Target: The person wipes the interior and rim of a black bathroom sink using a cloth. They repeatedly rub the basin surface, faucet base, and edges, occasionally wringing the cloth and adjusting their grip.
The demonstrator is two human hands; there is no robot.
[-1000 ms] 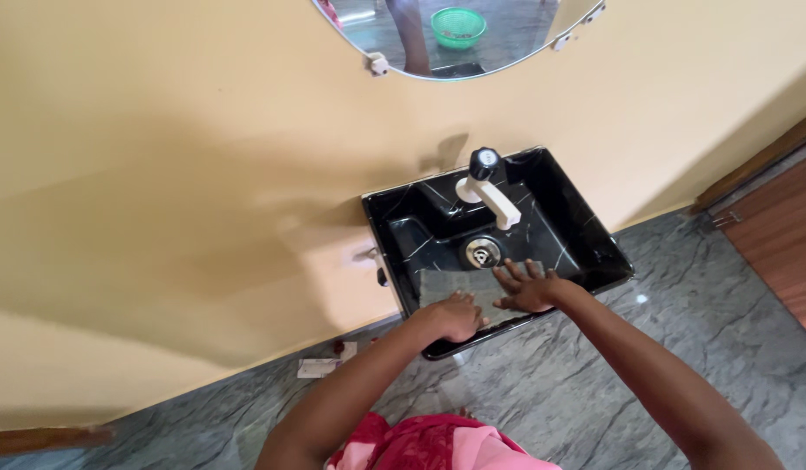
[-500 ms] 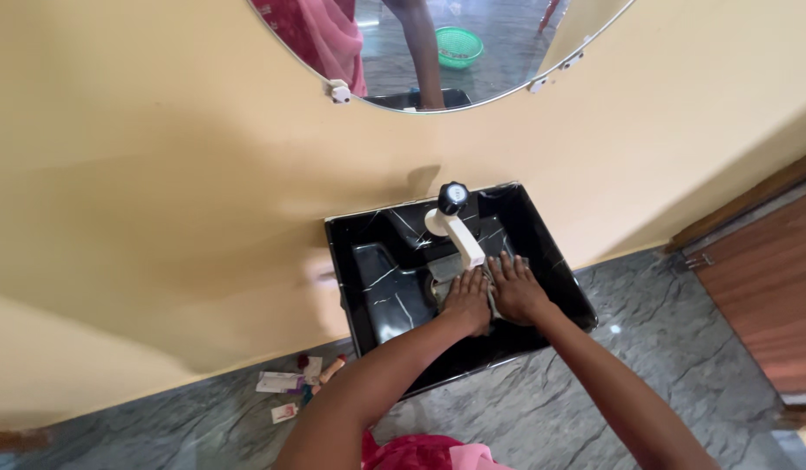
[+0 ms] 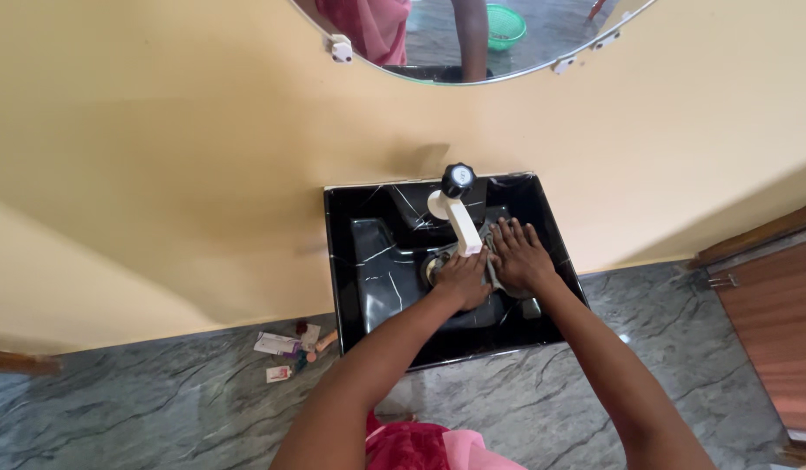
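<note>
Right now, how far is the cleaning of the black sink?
Done: cannot tell; no suds or water show. In hand: left hand and right hand press a grey cloth in the black sink, under the white tap. Left: the walls look unwiped.

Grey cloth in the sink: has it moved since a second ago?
Yes. The grey cloth has slid from the sink's front rim back toward the tap, under both hands.

Head-worn camera, looking steeply down, close above black sink [image 3: 368, 261], facing wall [image 3: 159, 174]
</note>
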